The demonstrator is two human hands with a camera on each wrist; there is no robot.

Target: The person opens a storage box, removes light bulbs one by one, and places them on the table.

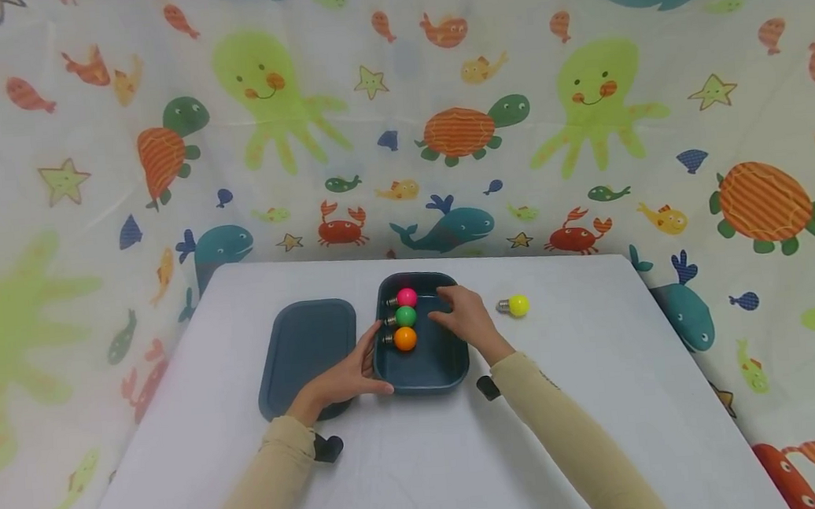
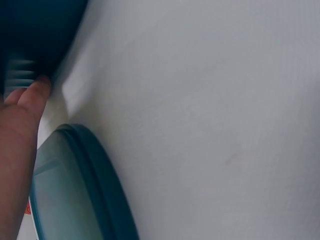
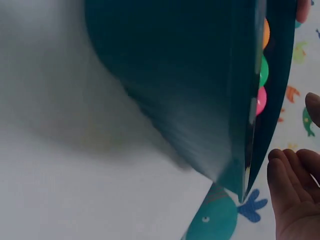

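Here, a blue-grey box is being touched on a white table, with 12 o'clock being the side far from the person. The touching is being done at about 8 o'clock by the left hand. Its fingers are being held nearly straight along the wall, and its thumb is being stretched wide apart from them, toward the 7 o'clock corner. Whether the box is being squeezed cannot be told.

At about 2 o'clock, the right hand is being held over the box. Its fingers are being bent a little, a gap is being made between thumb and fingertips, and nothing is being gripped.

Inside the box, a pink light bulb, a green light bulb and an orange light bulb are being lined up from 11 o'clock to 9 o'clock. Their screw ends are being pointed to 9 o'clock.

Well apart from these, at about 3 o'clock, a yellow light bulb is being held up by the table. Just beside the box, at 9 o'clock, a flat lid is being partly hidden by the left hand. Both arms are being covered by tan sleeves.
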